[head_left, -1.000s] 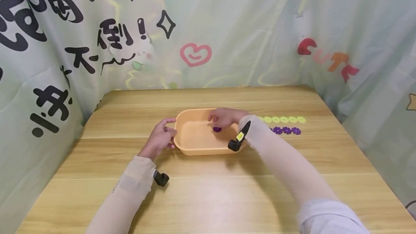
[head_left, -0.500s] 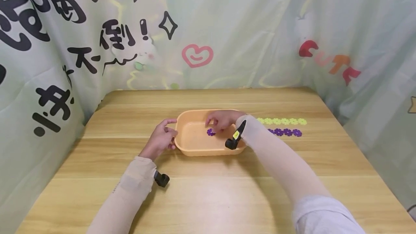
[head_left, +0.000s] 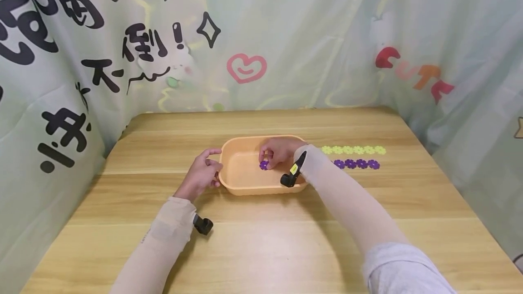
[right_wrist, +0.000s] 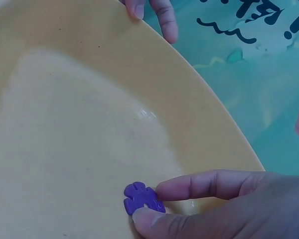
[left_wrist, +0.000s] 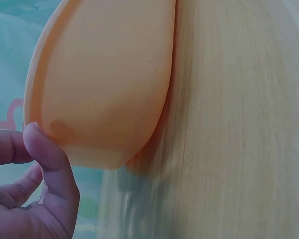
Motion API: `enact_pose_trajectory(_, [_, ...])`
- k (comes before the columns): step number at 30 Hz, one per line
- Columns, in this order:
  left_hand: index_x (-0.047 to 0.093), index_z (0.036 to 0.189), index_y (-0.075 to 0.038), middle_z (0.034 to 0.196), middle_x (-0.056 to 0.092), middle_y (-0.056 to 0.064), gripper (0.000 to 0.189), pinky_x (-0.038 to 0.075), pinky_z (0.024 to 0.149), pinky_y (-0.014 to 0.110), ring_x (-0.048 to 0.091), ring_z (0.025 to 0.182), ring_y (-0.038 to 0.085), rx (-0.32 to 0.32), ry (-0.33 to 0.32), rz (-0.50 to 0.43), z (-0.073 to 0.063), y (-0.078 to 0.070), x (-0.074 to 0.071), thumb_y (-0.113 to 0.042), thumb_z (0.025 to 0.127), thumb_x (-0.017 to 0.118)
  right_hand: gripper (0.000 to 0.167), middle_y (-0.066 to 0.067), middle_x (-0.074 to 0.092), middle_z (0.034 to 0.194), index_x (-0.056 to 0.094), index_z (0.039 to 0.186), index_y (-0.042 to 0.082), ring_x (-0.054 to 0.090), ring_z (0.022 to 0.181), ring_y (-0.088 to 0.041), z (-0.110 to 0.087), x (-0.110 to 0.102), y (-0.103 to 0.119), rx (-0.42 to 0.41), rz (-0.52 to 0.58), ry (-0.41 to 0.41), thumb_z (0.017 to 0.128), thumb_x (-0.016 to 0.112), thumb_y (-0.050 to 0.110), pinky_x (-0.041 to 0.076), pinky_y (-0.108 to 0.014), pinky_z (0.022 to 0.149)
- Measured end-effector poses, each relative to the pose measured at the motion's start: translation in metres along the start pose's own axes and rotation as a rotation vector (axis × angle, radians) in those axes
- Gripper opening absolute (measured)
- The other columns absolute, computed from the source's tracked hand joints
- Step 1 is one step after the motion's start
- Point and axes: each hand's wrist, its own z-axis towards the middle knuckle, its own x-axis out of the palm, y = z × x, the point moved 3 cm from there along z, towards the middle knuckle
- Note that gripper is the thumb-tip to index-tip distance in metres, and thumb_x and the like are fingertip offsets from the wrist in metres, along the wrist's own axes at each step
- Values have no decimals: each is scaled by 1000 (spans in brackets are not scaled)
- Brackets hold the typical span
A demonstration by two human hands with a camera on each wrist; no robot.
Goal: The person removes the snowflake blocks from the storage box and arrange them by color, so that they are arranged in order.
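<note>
An orange plastic basin [head_left: 241, 191] sits on the wooden table. At its left end my left hand [head_left: 201, 172] holds the rim; in the left wrist view the thumb [left_wrist: 52, 154] lies against the rim, with the other fingers outside. My right hand [head_left: 279, 151] reaches into the basin. Between its thumb and index finger it pinches a purple flower-shaped plastic piece [right_wrist: 139, 198], low over the basin floor; whether the piece touches the floor, I cannot tell.
Right of the basin lie a row of yellow flower pieces [head_left: 358, 150] and, nearer, a row of purple flower pieces [head_left: 361, 164]. My right forearm [head_left: 347, 194] hides part of these rows. A printed curtain [head_left: 306, 58] hangs behind the table [head_left: 261, 239].
My right hand has shifted a little left inside the basin with the purple flower piece. The left hand stays on the rim, and the basin has not visibly moved.
</note>
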Motion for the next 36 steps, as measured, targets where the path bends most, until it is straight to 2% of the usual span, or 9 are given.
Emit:
enact_pose_trajectory(8, [38, 143, -14, 115, 49, 22, 49, 51, 49, 24, 53, 69, 19, 4, 3, 7, -2, -2, 0, -3, 97, 50, 25, -2, 57, 80, 65, 104, 6, 49, 73, -13, -1, 1, 1, 10, 7, 20, 83, 71, -6, 43, -18, 59])
enact_pose_trajectory(12, [38, 144, -14, 116, 49, 22, 49, 51, 50, 24, 53, 69, 18, -2, 5, 10, -2, -3, -1, -3, 97, 49, 26, -2, 55, 80, 63, 99, 7, 48, 74, -13, -1, 2, 1, 2, 44, 40, 81, 69, -11, 42, -18, 59])
enact_pose_trajectory(15, [38, 144, -14, 116, 49, 22, 49, 51, 50, 24, 53, 69, 18, -6, 5, 12, -2, -3, -1, -3, 97, 50, 27, -3, 55, 82, 61, 95, 7, 49, 77, -14, -1, 3, 1, 2, 74, 51, 79, 68, -15, 43, -19, 63])
enact_pose_trajectory(20, [38, 143, -14, 115, 49, 22, 49, 51, 50, 24, 53, 69, 19, -9, 3, 15, -2, -3, -1, -3, 97, 50, 23, -4, 60, 87, 57, 91, 5, 53, 82, -15, -3, 4, 2, 5, 89, 45, 81, 69, -12, 47, -21, 70])
enact_pose_trajectory(30, [39, 142, -14, 115, 49, 22, 48, 51, 51, 24, 53, 71, 19, -9, -1, 17, -2, -2, 1, -2, 97, 50, 11, 0, 58, 88, 61, 95, 8, 51, 78, -13, -19, -1, 3, 24, -106, -9, 90, 69, 12, 43, -22, 68])
enact_pose_trajectory(36, [39, 142, -13, 115, 49, 22, 48, 50, 50, 24, 53, 70, 19, -6, -4, 18, -2, -2, 0, -1, 97, 49, 14, 0, 58, 84, 64, 101, 13, 53, 72, -14, -28, -5, 0, 8, -144, -82, 89, 71, 17, 47, -25, 64])
